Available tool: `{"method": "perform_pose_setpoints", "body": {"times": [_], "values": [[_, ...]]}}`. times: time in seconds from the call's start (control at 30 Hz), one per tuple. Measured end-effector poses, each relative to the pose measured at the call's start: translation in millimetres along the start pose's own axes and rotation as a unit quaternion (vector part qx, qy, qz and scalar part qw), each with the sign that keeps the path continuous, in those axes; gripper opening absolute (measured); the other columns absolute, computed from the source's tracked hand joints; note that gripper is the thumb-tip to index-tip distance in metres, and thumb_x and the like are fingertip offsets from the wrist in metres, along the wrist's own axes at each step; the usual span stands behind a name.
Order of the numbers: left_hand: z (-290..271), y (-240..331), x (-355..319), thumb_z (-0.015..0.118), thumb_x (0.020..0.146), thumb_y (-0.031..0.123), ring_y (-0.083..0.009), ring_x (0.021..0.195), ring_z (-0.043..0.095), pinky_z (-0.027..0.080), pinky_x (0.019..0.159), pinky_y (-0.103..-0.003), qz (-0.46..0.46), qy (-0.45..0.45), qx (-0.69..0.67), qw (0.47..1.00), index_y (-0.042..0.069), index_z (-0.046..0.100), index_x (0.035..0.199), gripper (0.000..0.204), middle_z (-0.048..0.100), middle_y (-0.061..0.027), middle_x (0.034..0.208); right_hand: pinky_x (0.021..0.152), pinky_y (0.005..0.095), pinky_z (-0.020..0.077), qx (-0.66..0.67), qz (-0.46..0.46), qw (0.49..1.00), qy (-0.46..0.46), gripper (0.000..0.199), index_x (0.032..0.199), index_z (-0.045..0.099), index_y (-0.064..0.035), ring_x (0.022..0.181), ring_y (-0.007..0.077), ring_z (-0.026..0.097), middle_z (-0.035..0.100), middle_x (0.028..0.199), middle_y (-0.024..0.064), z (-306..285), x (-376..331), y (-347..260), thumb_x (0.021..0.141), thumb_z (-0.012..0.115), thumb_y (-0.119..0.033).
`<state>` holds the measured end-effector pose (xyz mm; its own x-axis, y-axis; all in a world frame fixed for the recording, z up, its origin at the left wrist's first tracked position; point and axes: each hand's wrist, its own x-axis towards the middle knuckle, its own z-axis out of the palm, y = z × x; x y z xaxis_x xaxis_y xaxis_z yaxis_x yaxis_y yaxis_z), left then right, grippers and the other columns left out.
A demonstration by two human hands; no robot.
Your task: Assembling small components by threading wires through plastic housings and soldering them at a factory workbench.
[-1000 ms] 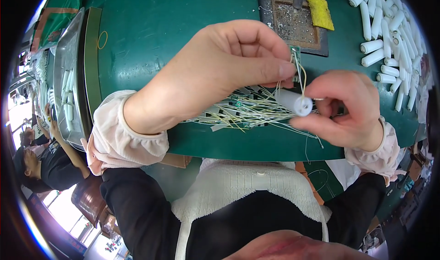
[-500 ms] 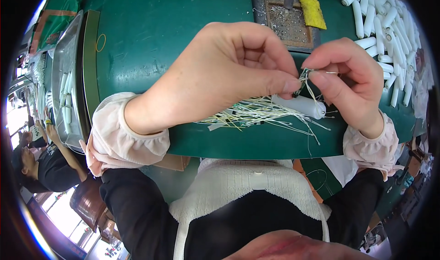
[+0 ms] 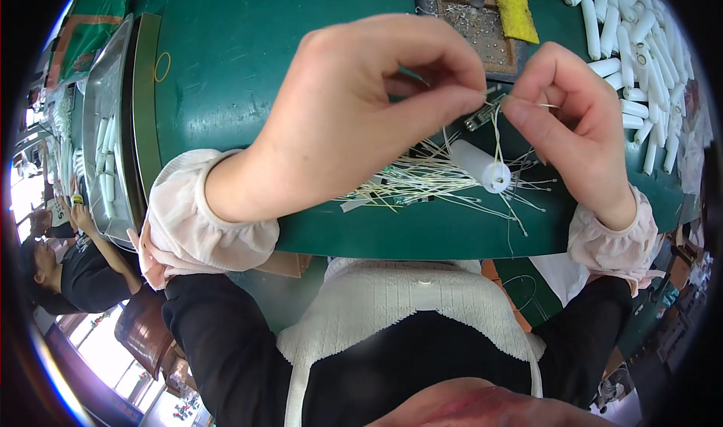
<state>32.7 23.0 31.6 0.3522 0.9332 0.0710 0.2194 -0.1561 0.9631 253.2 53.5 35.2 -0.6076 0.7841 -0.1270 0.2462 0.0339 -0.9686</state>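
Left hand [image 3: 361, 103]: thumb and forefinger pinched tight, looks to have the small green circuit board [image 3: 483, 116] by its edge. Right hand [image 3: 576, 122]: fingertips also closed, on thin pale wires [image 3: 496, 137] just right of the board. White tube [image 3: 478, 163] sits right below the grip, holed end toward the wearer, wires running up past it; can't tell if it hangs from them or rests on the heap. Step in hand reads as sorting the leads between board and tube; next move calls for a steady board and a fine pinch on the wire ends, no tugging. Under the grip, a loose wire heap [image 3: 399, 186] spreads on the green table [image 3: 218, 88]. Just beyond the grip, a grimy tray [image 3: 457, 13] with a yellow sponge [image 3: 515, 14]; off right, a big pile of white tubes [image 3: 640, 50]. Well left, a rubber band [image 3: 162, 66], then a metal-edged bin [image 3: 113, 58] with more tubes in it. Farthest left, a co-worker [image 3: 90, 272] in black, bright windows [image 3: 98, 344] behind.
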Motion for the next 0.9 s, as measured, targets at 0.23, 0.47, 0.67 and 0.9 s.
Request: {"method": "perform_pose_setpoints", "body": {"times": [0.23, 0.47, 0.67, 0.9], "values": [[-13.7, 17.7, 5.0, 0.065, 0.076, -0.006, -0.0208, 0.083, 0.062, 0.048, 0.075, -0.031, 0.188, -0.082, 0.024, 0.979, -0.002, 0.064, 0.088, 0.012, 0.065, -0.0102, 0.089, 0.052, 0.0158, 0.0301, -0.101, -0.054, 0.992, 0.044, 0.009, 0.085, 0.05, -0.0013, 0.059, 0.0007, 0.043, 0.049, 0.072, -0.0028, 5.7, -4.3, -15.1, 0.083, 0.057, 0.004], [-10.1, 19.6, -0.4, 0.069, 0.07, -0.006, -0.021, 0.079, 0.061, 0.048, 0.075, -0.032, 0.19, -0.021, 0.183, 0.964, 0.0, 0.067, 0.078, 0.01, 0.065, -0.0069, 0.079, 0.047, 0.0152, 0.0254, 0.011, -0.006, 0.999, 0.051, 0.01, 0.084, 0.05, -0.0042, 0.052, -0.0016, 0.039, 0.047, 0.064, -0.0059, 4.4, 0.1, -6.5, 0.086, 0.057, 0.001], [-11.1, 7.8, 3.4, 0.069, 0.075, -0.003, -0.0154, 0.08, 0.059, 0.045, 0.074, -0.026, 0.059, 0.006, 0.218, 0.974, -0.001, 0.066, 0.082, 0.008, 0.063, -0.0061, 0.084, 0.041, 0.0163, 0.0209, 0.079, 0.04, 0.995, 0.055, 0.008, 0.082, 0.054, -0.0056, 0.046, -0.0013, 0.035, 0.047, 0.059, -0.0067, 13.3, 10.3, 7.2, 0.089, 0.059, -0.008], [-8.0, -3.0, 9.5, 0.067, 0.078, -0.002, -0.0136, 0.089, 0.058, 0.043, 0.082, -0.025, 0.081, 0.006, 0.156, 0.984, -0.001, 0.063, 0.085, 0.008, 0.061, -0.0073, 0.095, 0.041, 0.0161, 0.0215, 0.097, 0.017, 0.992, 0.076, 0.007, 0.087, 0.056, -0.0044, 0.047, -0.0003, 0.036, 0.048, 0.061, -0.006, 14.0, 11.9, 9.9, 0.09, 0.057, -0.011]]}}
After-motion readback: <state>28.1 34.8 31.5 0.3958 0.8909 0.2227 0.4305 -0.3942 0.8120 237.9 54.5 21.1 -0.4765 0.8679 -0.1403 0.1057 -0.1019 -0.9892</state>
